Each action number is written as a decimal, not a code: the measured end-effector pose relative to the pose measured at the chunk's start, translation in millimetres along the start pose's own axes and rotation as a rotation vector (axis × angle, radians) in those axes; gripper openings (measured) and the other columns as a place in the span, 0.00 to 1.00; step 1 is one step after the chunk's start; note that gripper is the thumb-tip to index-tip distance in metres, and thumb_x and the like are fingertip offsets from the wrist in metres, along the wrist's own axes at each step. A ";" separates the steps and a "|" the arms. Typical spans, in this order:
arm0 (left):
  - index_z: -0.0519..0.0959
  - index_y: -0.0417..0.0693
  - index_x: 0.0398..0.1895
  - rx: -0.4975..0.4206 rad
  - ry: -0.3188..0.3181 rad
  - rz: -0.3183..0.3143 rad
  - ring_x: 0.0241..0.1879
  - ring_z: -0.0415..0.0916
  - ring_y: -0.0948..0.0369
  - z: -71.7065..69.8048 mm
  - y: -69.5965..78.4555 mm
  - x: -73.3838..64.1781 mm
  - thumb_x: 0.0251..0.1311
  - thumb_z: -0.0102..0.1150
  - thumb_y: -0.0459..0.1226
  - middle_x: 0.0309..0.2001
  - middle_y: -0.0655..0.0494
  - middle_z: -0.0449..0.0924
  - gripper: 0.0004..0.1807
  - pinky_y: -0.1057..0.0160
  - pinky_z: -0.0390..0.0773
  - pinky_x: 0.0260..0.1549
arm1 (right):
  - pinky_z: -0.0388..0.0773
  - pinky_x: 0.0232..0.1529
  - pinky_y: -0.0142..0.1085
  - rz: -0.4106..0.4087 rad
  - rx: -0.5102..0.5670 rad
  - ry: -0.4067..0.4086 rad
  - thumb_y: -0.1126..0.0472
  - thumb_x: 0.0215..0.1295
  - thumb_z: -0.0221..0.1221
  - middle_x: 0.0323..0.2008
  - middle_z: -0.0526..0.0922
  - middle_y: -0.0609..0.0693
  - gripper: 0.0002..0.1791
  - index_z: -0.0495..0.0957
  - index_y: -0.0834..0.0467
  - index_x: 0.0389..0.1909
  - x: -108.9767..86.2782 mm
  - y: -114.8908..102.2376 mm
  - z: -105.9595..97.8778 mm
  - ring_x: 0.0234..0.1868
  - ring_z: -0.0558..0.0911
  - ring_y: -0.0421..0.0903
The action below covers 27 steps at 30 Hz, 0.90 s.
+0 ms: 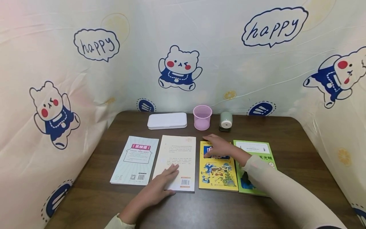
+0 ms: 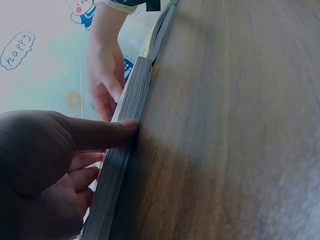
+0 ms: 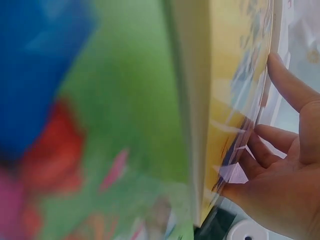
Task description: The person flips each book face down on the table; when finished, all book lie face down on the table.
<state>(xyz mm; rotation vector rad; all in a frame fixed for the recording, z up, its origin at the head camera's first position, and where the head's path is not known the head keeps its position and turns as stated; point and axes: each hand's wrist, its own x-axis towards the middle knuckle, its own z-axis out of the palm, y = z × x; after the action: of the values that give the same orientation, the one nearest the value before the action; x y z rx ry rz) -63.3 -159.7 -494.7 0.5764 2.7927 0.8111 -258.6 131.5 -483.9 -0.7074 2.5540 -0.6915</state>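
Four books lie in a row on the table. My left hand [image 1: 157,187] rests on the lower left of the cream book [image 1: 183,152], its fingers extended across the cover. In the left wrist view the thumb [image 2: 107,132] lies against the book's page edge. Over the upper part of the yellow book [image 1: 217,178] is my right hand [image 1: 219,147], fingers spread. The right wrist view shows its fingertips [image 3: 275,62] touching that book's cover and edge. A pale blue book [image 1: 125,165] lies leftmost; the green book [image 1: 257,151] at the right is partly hidden under my right forearm.
Behind the books stand a flat white case [image 1: 167,121], a pink cup [image 1: 202,119] and a small green pencil sharpener [image 1: 226,119]. The brown table [image 1: 197,210] is enclosed by a printed fabric curtain [image 1: 137,70] at the back and sides.
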 end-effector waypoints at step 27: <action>0.68 0.42 0.76 -0.002 -0.018 -0.011 0.81 0.49 0.52 -1.0 0.0 0.2 0.59 0.74 0.37 0.82 0.57 0.55 0.41 0.43 0.58 0.74 | 0.71 0.69 0.58 0.025 -0.057 0.009 0.41 0.56 0.75 0.70 0.71 0.58 0.50 0.67 0.56 0.76 -31.1 43.1 -21.6 0.68 0.72 0.58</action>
<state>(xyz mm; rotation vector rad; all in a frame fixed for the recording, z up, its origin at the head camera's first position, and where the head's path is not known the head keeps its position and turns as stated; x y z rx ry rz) -63.7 -160.1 -493.9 0.5648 2.7757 0.8024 -260.3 188.9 -483.0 -0.6909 2.5951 -0.6178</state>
